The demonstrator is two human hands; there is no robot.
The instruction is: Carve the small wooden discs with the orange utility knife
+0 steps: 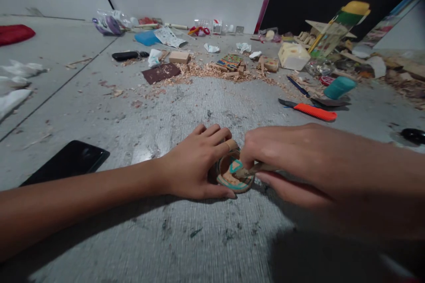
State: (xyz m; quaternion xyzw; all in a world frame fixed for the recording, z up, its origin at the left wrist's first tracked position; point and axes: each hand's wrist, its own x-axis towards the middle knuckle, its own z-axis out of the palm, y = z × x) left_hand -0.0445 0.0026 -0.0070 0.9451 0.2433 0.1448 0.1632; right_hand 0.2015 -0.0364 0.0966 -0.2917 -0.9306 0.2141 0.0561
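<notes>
Item: black phone (pixel 68 162), flat on the floor (pixel 146 239), just beyond the left forearm. Item: dark red sheet (pixel 161 73), sprinkled with shavings. Left hand (pixel 199 161): fingers curved over the far rim, thumb at the near side, steadying a small round dish (pixel 236 184) with turquoise markings, low centre on the floor. Slim tool (pixel 254 169): tip inside the dish, shaft pinched in the right hand (pixel 292 163). Orange-handled knife (pixel 315 111): beyond that hand. Teal cylinder (pixel 339 87): farther right, lying down.

phone (pixel 71 161) part-hidden, stick tip (pixel 241 172) seemingly blurred
</notes>
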